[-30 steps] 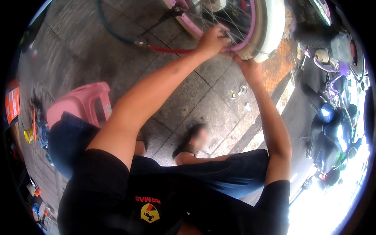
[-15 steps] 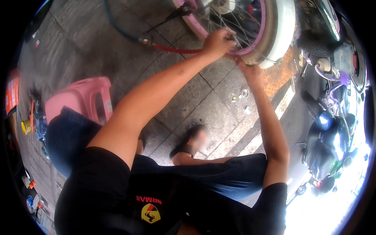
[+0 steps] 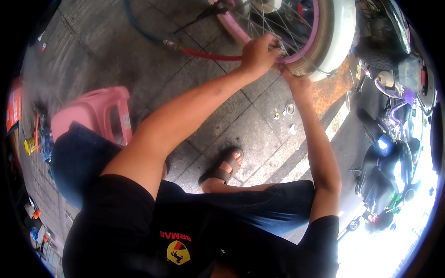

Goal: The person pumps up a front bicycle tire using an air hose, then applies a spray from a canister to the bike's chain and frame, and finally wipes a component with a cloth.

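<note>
Bicycle wheel [image 3: 320, 32], pink rim, white tyre, spoked, at top of view above paved floor [image 3: 139, 60].

Risk, as judged: fingertips pinched between spokes and rim if wheel turns; red hose [image 3: 208, 54] could pull loose at rim.

Left hand [image 3: 259, 53]: fingers curled shut, pinching at rim where hose ends.

Right hand [image 3: 299, 83]: pressed against tyre edge, fingers hidden, spread cannot be told.

Pink stool [image 3: 88, 111] well apart, left.
</note>
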